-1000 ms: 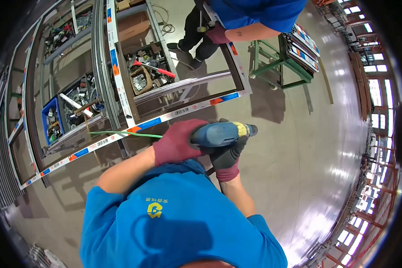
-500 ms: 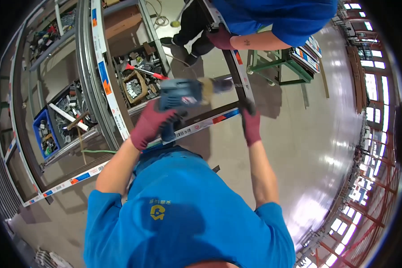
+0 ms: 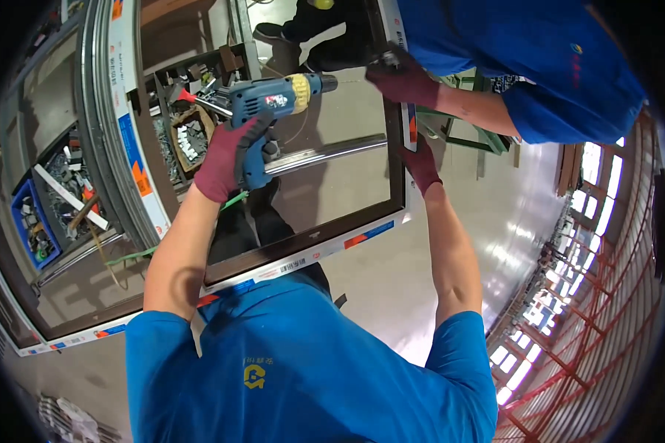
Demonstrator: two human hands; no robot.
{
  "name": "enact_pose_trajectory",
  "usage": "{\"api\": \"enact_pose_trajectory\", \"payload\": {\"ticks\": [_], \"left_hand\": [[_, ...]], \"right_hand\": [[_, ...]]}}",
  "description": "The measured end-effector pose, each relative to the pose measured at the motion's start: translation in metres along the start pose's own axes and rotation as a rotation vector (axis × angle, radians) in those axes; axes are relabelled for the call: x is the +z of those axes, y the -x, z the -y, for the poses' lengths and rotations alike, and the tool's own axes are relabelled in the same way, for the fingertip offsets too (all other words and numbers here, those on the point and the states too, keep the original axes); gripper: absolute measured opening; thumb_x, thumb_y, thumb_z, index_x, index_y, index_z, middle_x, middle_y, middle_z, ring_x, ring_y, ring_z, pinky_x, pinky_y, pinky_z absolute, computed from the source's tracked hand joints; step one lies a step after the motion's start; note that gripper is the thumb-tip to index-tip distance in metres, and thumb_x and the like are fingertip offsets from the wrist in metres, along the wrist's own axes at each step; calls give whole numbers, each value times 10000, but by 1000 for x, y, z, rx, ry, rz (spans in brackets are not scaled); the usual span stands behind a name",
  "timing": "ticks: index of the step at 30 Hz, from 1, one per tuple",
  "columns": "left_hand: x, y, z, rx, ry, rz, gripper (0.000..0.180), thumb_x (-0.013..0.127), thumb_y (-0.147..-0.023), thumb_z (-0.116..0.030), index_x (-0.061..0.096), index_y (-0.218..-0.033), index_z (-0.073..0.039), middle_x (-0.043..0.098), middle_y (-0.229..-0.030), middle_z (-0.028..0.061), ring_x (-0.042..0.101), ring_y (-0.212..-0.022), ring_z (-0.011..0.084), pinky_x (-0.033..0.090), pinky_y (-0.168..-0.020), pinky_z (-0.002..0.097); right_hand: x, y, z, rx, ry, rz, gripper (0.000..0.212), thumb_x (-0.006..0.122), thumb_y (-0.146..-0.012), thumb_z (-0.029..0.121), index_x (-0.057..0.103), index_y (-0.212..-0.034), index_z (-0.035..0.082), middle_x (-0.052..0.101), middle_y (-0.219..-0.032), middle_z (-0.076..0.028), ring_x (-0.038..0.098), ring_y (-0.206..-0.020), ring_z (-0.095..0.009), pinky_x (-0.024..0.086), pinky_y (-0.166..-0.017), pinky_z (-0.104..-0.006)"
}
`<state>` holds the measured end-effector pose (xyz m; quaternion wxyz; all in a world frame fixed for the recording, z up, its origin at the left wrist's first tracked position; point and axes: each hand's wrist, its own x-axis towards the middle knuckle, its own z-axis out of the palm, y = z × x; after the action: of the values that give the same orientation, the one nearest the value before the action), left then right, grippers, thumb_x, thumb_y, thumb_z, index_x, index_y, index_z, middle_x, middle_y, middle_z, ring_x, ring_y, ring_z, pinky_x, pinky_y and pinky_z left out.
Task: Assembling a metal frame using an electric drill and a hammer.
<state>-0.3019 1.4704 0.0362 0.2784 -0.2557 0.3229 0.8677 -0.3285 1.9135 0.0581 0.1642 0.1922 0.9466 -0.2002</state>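
Note:
My left hand [image 3: 229,155], in a maroon and black glove, is closed round the handle of a blue cordless-looking power drill [image 3: 262,100] with a yellow collar. The drill's chuck [image 3: 325,83] points right, above the opening of a dark brown metal frame [image 3: 303,242], apart from its bars. My right hand [image 3: 423,168], gloved alike, grips the frame's right side bar, its fingers partly hidden by the bar. Just above it, a co-worker's gloved hand [image 3: 405,77] is at the same bar with a small metal piece [image 3: 389,60]. A silvery bar [image 3: 329,155] shows through the opening.
Trays of metal fittings [image 3: 199,77] lie at the left, with a red-handled tool [image 3: 188,96] on them. A blue bin [image 3: 35,229] of small parts stands farther left, beside long stacked profiles [image 3: 100,111]. A green stand [image 3: 465,133] is behind the co-worker's arm.
The drill has moved left and up, away from the right side bar. My right hand has slid to the bar's outer side. The co-worker has leaned in, and the frame shows more fully.

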Motion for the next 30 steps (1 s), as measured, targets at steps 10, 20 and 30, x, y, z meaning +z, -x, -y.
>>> {"api": "enact_pose_trajectory", "payload": {"ticks": [10,20,30], "left_hand": [[44,-96,19,23,60,11,366,819,-923,-322,707,-1102,-23,720,-885,75,689,-705,180,557,-608,346],[56,-129,39,23,103,-5,439,862,-880,-393,728,-1052,-12,726,-872,71,691,-678,161,580,-580,373],[41,-147,59,20,158,-20,340,809,-932,-291,713,-1052,12,743,-883,111,705,-680,209,573,-604,345]], "right_hand": [[-4,-59,-25,-44,-324,237,447,778,-913,189,654,-1299,1,728,-1111,-61,659,-983,-146,533,-899,-325],[-5,-52,0,83,-386,230,317,776,-933,126,685,-1214,8,748,-1034,-31,671,-892,-113,538,-830,-287],[-5,-54,-14,46,-496,295,338,738,-954,143,669,-1244,-15,745,-1049,-43,690,-915,-126,544,-838,-289]]}}
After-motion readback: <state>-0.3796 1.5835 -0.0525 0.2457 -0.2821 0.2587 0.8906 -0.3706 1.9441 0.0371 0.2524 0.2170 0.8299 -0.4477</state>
